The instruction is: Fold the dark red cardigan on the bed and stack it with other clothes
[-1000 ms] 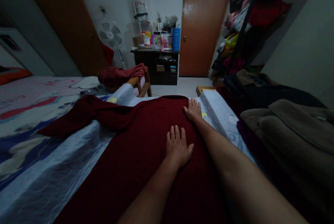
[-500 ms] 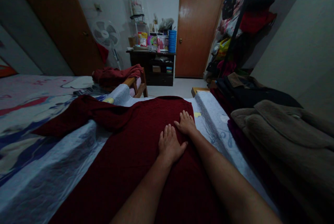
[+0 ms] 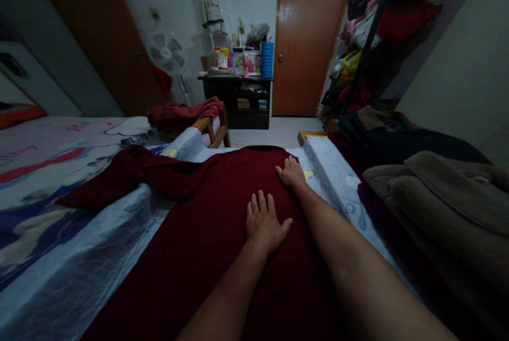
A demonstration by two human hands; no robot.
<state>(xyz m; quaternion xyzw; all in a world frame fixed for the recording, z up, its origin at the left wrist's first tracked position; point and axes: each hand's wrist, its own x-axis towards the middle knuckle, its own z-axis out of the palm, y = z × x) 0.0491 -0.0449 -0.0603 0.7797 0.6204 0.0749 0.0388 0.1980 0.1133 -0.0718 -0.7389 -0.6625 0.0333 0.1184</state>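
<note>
A dark red long-sleeved garment lies spread over a pale blue quilted cover. One sleeve reaches out to the left across the patterned bedding; no sleeve shows on the right side. My left hand rests flat on the middle of the garment with its fingers spread. Farther up, my right hand lies palm down at the garment's upper right edge, fingers stretched out. Neither hand grips the cloth.
To the right lie a grey-brown fleecy coat and a dark jacket. At the left is patterned bedding, with a reddish cloth over a wooden frame. Beyond stand a fan, a dark cabinet and a door.
My right hand has slid forward to the garment's upper right edge, farther from my left hand. My left hand stays near the middle, its fingers a little more spread. The view has shifted slightly.
</note>
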